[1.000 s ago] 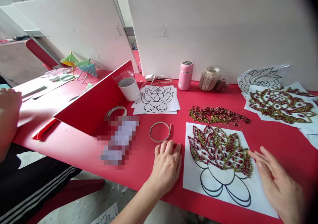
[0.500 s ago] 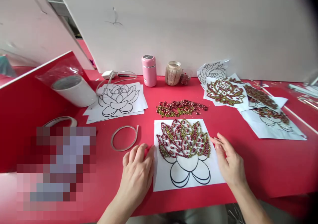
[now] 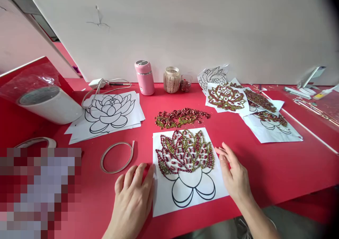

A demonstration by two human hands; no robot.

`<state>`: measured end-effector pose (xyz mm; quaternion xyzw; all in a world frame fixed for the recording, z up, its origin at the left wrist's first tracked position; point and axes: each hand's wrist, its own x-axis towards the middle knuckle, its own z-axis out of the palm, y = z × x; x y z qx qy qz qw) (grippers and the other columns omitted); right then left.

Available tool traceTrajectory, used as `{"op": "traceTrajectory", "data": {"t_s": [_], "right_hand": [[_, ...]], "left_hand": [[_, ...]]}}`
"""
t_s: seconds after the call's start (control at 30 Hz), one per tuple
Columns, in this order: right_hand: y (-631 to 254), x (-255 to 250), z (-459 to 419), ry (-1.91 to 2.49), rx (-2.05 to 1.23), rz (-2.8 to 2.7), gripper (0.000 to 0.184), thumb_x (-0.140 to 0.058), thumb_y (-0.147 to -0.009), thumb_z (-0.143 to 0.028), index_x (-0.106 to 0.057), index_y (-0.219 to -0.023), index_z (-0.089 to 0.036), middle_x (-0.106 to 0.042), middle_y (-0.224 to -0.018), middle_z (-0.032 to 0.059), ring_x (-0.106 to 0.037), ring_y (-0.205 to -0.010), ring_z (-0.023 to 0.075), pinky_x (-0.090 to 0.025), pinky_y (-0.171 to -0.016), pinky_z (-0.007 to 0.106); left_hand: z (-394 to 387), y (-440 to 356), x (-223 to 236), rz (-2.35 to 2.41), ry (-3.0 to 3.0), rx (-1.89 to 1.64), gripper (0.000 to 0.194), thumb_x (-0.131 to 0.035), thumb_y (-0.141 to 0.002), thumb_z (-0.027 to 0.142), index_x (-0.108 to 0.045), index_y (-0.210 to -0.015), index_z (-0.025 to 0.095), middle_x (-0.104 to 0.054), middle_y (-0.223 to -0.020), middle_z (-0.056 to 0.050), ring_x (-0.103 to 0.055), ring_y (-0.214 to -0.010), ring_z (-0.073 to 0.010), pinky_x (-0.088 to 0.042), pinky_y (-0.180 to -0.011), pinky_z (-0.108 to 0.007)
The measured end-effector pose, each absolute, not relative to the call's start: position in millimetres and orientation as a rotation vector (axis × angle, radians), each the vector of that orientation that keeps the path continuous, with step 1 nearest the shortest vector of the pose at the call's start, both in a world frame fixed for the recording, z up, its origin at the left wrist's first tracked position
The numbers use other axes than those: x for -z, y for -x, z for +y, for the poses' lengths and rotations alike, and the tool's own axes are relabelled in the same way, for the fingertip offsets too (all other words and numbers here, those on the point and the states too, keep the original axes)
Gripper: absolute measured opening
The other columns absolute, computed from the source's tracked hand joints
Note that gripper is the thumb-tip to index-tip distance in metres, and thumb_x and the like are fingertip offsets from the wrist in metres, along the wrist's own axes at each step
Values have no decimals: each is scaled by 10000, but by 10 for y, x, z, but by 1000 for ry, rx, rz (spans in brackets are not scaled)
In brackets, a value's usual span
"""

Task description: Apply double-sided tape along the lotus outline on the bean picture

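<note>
A white sheet with a lotus line drawing (image 3: 189, 180) lies in front of me on the red table. Its upper petals are covered with red and green beans (image 3: 186, 152); the lower petals are bare outlines. My left hand (image 3: 135, 193) rests palm down at the sheet's left edge, fingers bent a little and apart. At the right edge is my right hand (image 3: 233, 170), its fingers stretched toward the beaded petals, with nothing seen in it. Behind the sheet lies a loose pile of red and green beans (image 3: 182, 117).
A coil of tape (image 3: 103, 161) lies left of the sheet. Lotus printouts (image 3: 111, 113) and a white cylinder (image 3: 59, 106) stand farther left. At the back are a pink flask (image 3: 144, 78), a glass jar (image 3: 171, 80) and a small bean cup (image 3: 185, 84). Bean-covered sheets (image 3: 226, 98) overlap at right.
My view has shifted, so the table items appear farther left. Both hands stay at the two sides of the sheet, and the bean picture looks the same.
</note>
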<state>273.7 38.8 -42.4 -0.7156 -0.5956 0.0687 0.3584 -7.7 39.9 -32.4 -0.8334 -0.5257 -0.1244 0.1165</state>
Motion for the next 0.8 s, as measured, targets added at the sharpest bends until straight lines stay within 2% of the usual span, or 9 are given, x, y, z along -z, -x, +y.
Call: {"op": "traceTrajectory", "data": {"t_s": [0.2,0.47,0.67,0.8], "right_hand": [[-2725,455,358,1814,-128,-1623,376,-332,-908,-349,-425,-1234,-187,-645,-1048,49,-590,-990,201,-512,-807,343],[-2685,445,334,1765,-112,-1681,359,-342,-910,-324,-429,-1227,-180,-641,-1054,61,-589,-992,197,-511,-817,332],[-2690,440,336,1813,-215,-1585,355,-349,-899,-368,-441,-1201,-205,-639,-1049,60,-585,-988,211,-512,-802,352],[-2691,443,345,1796,-272,-1490,345,-376,-889,-374,-468,-1179,-213,-610,-1094,71,-563,-1015,215,-478,-851,383]], "left_hand": [[348,147,344,-1528,2440,321,359,-435,-796,158,-544,-1136,199,-560,-1103,-95,-445,-1036,-250,-314,-837,-400],[338,208,342,-1544,2405,391,328,-423,-809,221,-556,-1109,227,-581,-1077,-70,-457,-1013,-227,-326,-825,-375],[348,218,352,-1576,2449,448,333,-417,-811,199,-544,-1116,230,-566,-1082,-77,-464,-1002,-220,-343,-802,-360],[352,215,356,-1599,2459,455,331,-413,-812,178,-551,-1109,228,-557,-1081,-83,-466,-991,-223,-348,-790,-360]]}}
